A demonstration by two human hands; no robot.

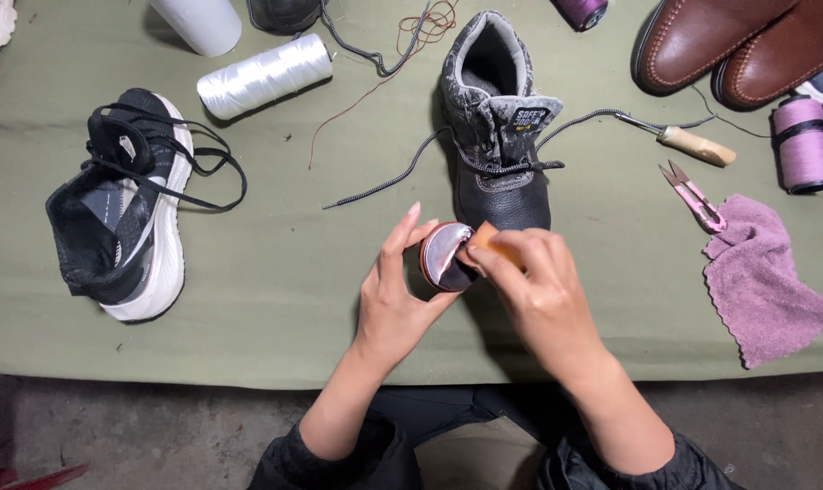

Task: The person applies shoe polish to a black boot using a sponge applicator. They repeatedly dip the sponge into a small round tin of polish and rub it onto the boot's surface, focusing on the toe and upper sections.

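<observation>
My left hand (395,289) holds a small round tin (443,257) with a shiny inner face, tilted on its side above the table. My right hand (540,295) grips an orange sponge (486,238) and presses it against the tin's open face. Just behind both hands stands a black leather ankle boot (499,136) with a grey lining, its toe pointing toward me and its speckled laces loose to either side.
A black and white sneaker (125,209) lies at the left. White thread spools (264,75) sit at the back, a purple spool (803,145) at the right. An awl with wooden handle (693,143), pink snips (695,197), a purple cloth (763,281) and brown loafers (729,41) lie on the green cloth-covered table (275,299).
</observation>
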